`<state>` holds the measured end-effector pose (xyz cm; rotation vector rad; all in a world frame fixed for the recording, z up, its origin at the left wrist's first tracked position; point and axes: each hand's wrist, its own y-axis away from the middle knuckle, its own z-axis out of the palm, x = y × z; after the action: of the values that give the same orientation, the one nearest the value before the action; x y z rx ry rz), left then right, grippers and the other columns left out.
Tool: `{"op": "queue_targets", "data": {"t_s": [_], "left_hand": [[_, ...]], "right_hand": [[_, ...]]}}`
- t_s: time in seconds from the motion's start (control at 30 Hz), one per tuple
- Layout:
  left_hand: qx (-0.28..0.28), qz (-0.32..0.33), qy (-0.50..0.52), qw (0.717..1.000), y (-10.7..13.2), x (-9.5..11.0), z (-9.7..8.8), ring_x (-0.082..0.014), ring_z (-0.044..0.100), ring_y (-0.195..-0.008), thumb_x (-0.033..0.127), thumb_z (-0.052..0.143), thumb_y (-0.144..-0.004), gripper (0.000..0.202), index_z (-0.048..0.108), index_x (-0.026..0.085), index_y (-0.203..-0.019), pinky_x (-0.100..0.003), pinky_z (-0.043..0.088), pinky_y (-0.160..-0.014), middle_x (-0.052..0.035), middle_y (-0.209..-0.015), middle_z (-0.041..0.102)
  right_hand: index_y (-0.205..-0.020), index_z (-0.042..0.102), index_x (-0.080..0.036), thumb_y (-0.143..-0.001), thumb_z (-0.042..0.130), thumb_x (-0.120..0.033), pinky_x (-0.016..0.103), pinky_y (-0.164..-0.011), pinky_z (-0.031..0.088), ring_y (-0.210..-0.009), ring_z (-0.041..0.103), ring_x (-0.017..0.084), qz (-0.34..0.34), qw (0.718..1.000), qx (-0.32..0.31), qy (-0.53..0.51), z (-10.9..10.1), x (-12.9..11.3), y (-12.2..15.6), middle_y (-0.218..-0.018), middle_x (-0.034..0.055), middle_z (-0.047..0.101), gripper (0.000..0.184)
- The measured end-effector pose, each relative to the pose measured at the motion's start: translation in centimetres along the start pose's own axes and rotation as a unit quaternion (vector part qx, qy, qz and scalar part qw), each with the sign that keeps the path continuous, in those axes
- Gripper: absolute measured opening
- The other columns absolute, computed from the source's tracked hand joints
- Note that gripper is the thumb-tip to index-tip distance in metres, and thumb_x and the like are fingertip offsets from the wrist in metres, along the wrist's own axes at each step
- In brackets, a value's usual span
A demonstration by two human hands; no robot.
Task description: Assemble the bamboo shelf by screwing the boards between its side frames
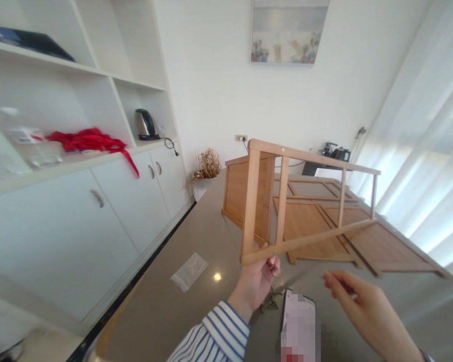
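My left hand (pixel 254 284) is closed on the lower near corner of a wooden frame (pixel 251 201), its fingers at the bottom rail. The frame stands tilted above the table, with two crossbars between its rails and small holes along the top rail. Behind its near end rises a wooden panel (pixel 234 188); whether the two are joined I cannot tell. To the right, apart from the frame, my right hand (pixel 362 301) is closed in a pinch, and anything between its fingertips is too small to name. Small screw-like pieces (pixel 271 303) lie beside my left wrist.
On the grey table (pixel 154 311) lie a clear plastic bag (pixel 190 271), a phone (pixel 298 317) and several flat wooden panels (pixel 313 229). White cabinets (pixel 56 241) line the left side. A kettle (pixel 145 124) stands on their shelf. Dried plants (pixel 208 163) stand beyond the table.
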<state>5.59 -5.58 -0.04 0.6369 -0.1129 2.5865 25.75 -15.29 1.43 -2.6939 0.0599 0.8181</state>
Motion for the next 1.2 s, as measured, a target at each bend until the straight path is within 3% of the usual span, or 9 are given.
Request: {"op": "queue_targets", "data": {"t_s": [0.1,0.23,0.33,0.57,0.83,0.97,1.1,1.2], "left_hand": [[0.004,-0.001,0.003,1.0,0.0,0.0,0.0,-0.0081,0.047,-0.059,0.021,0.078,-0.067,0.028,0.051,0.015,-0.072,-0.019,0.032,-0.05,0.0031,-0.062,0.048],[0.011,-0.001,0.013,1.0,-0.2,0.1,0.1,-0.0079,0.046,-0.058,0.019,0.076,-0.069,0.026,0.05,0.016,-0.072,-0.019,0.033,-0.05,0.0032,-0.062,0.049],[0.018,0.003,0.015,1.0,-0.3,0.1,0.1,-0.0082,0.046,-0.058,0.017,0.076,-0.068,0.027,0.049,0.016,-0.071,-0.019,0.033,-0.05,0.0034,-0.061,0.048],[0.018,0.011,0.013,1.0,-0.4,0.1,0.0,-0.0084,0.046,-0.058,0.015,0.078,-0.065,0.028,0.05,0.015,-0.068,-0.019,0.033,-0.05,0.0029,-0.062,0.049],[0.04,0.013,0.017,0.999,-0.5,0.2,0.0,-0.0083,0.045,-0.057,0.016,0.072,-0.073,0.022,0.05,0.015,-0.068,-0.019,0.033,-0.048,0.003,-0.062,0.047],[0.045,0.016,0.03,0.998,-0.4,0.2,-0.2,-0.0088,0.046,-0.058,0.016,0.069,-0.075,0.018,0.052,0.015,-0.071,-0.019,0.034,-0.049,0.0027,-0.063,0.047],[0.052,0.025,0.039,0.998,-0.1,0.6,-0.5,-0.0091,0.047,-0.058,0.009,0.065,-0.075,0.015,0.052,0.015,-0.072,-0.019,0.036,-0.05,0.0026,-0.064,0.048],[0.066,0.035,0.046,0.996,0.2,0.9,-0.8,-0.0096,0.048,-0.059,0.006,0.062,-0.076,0.013,0.053,0.016,-0.075,-0.02,0.036,-0.05,0.0027,-0.064,0.047]], "right_hand": [[-0.093,0.066,-0.026,-0.092,0.044,-0.046,0.024,-0.068,0.05,-0.08,0.067,0.017,-0.048,0.996,0.003,0.077,0.1,3.5,1.1,-0.092,0.003,0.07,0.03],[-0.1,0.066,-0.025,-0.096,0.037,-0.039,0.027,-0.072,0.052,-0.084,0.068,0.019,-0.099,0.975,-0.005,0.199,0.8,7.4,2.5,-0.098,0.0054,0.07,0.032],[-0.103,0.065,-0.024,-0.096,0.035,-0.031,0.03,-0.074,0.052,-0.084,0.067,0.019,-0.136,0.952,-0.003,0.274,1.5,8.9,3.1,-0.098,0.0065,0.069,0.032],[-0.099,0.067,-0.023,-0.093,0.038,-0.022,0.031,-0.069,0.052,-0.078,0.065,0.019,-0.181,0.918,0.01,0.352,2.7,9.5,3.4,-0.093,0.0071,0.068,0.029],[-0.101,0.067,-0.026,-0.092,0.045,-0.041,0.031,-0.073,0.052,-0.079,0.065,0.019,-0.147,0.955,-0.006,0.258,1.7,8.3,3.0,-0.095,0.0061,0.068,0.028],[-0.104,0.066,-0.025,-0.091,0.045,-0.042,0.035,-0.082,0.05,-0.092,0.065,0.022,-0.103,0.979,0.0,0.177,-0.7,8.9,-0.4,-0.106,0.0067,0.068,0.03],[-0.104,0.066,-0.019,-0.082,0.054,-0.045,0.038,-0.081,0.049,-0.088,0.066,0.025,0.024,0.997,0.074,0.023,-2.8,10.6,-6.9,-0.098,0.0095,0.07,0.036],[-0.111,0.061,-0.014,-0.079,0.055,-0.046,0.044,-0.09,0.044,-0.098,0.062,0.03,0.054,0.991,0.123,-0.014,-3.1,11.3,-11.8,-0.103,0.0159,0.067,0.046]]}}
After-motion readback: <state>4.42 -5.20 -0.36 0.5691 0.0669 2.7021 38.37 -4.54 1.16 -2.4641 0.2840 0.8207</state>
